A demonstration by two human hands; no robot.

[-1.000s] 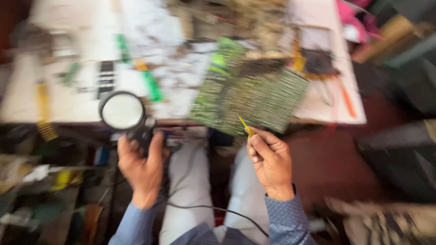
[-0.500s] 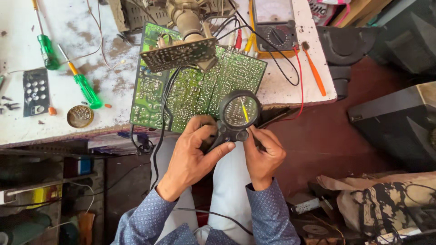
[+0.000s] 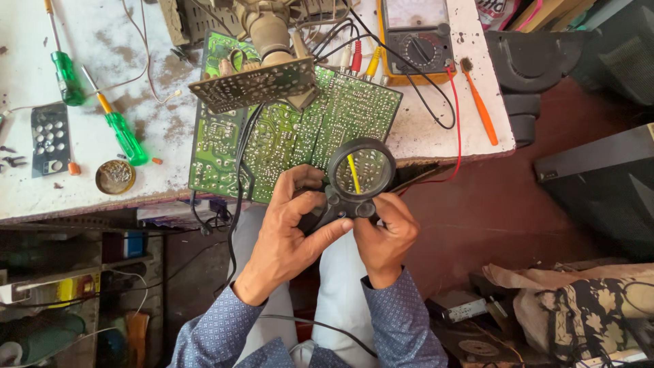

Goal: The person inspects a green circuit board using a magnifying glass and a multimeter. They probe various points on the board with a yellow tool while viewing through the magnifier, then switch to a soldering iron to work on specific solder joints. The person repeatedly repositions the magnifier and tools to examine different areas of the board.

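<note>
Left hand [image 3: 289, 228] gripping black magnifier [image 3: 360, 170] handle, right hand [image 3: 385, 232] pinching yellow probe [image 3: 353, 174] over green circuit board [image 3: 286, 133], frame center.

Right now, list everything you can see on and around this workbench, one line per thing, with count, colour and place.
Circuit board: one, green, over the table's front edge.
Small board: one, brownish, propped on the circuit board.
Magnifying glass: one, black, over the circuit board's front edge.
Screwdrivers: two, green handles, table left.
Multimeter: one, yellow and black, table back right.
Brush: one, orange, right of the multimeter.
Keypad: one, dark, far left.
Round tin: one, brassy, front left.
Table: one, white, stained.
Left hand: grips the magnifying glass handle.
Right hand: on the handle too.
</note>
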